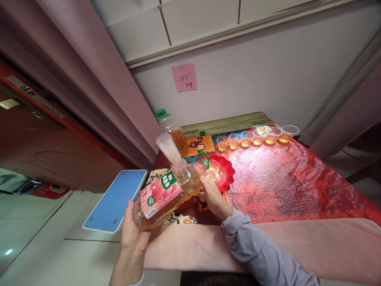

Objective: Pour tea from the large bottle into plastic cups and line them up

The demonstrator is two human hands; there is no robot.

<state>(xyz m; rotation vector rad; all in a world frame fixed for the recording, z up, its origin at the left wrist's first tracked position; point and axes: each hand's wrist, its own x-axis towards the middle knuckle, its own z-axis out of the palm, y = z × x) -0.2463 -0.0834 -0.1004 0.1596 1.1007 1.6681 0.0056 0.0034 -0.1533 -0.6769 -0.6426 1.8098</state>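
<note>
A large clear bottle of peach juice (pixel 163 194) with a pink label lies tilted across my two hands, its neck end toward the upper right. My left hand (pixel 133 226) is wrapped round its base. Near the shoulder, my right hand (pixel 212 194) grips the bottle with thumb and fingers. A green carry handle (pixel 204 159) stands up at the neck. Just past it, a clear plastic cup (pixel 212 169) sits in a red scalloped dish (pixel 228 174). The bottle's mouth is hard to make out there. A leaning stack of clear cups (pixel 168 146) is behind the bottle.
A second juice bottle (pixel 178 139) with a green cap stands at the back left. Several cups of amber drink (pixel 247 139) form a row along the back. A loose green cap (pixel 202 134) lies near the wall. A blue stool (pixel 116 200) is left of the red-covered table (pixel 285 186).
</note>
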